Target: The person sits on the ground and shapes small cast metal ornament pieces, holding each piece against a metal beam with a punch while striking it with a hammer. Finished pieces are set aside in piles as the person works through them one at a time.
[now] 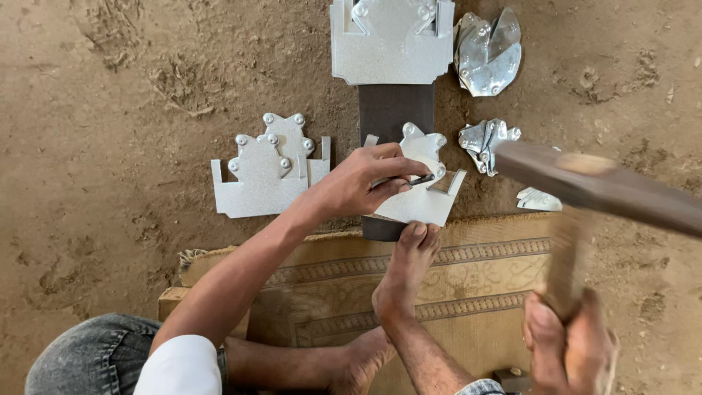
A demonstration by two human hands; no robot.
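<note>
Fingertips of the left hand (358,183) pinch a small dark punch (423,179), narrow around its shaft, with its tip pressed on a cut sheet-metal piece (424,201) — the piece lies directly under and just right of the fingers, its studded upper lobe beyond them. This piece rests on a dark steel block (395,110) that runs away from the person, and the toes of a bare foot (406,271) touch the piece's near edge. The right hand (570,347), at the near right, is wrapped tight around the wooden handle of a hammer (596,186), whose blurred head hangs just right of the piece. Left of the left hand lies a stack of matching metal cut-outs (267,175) on the dirt floor (110,146). At the far end of the block sits a larger shaped plate (391,44), with crumpled metal offcuts (488,51) to its right. A patterned mat (482,285) lies under the foot.
</note>
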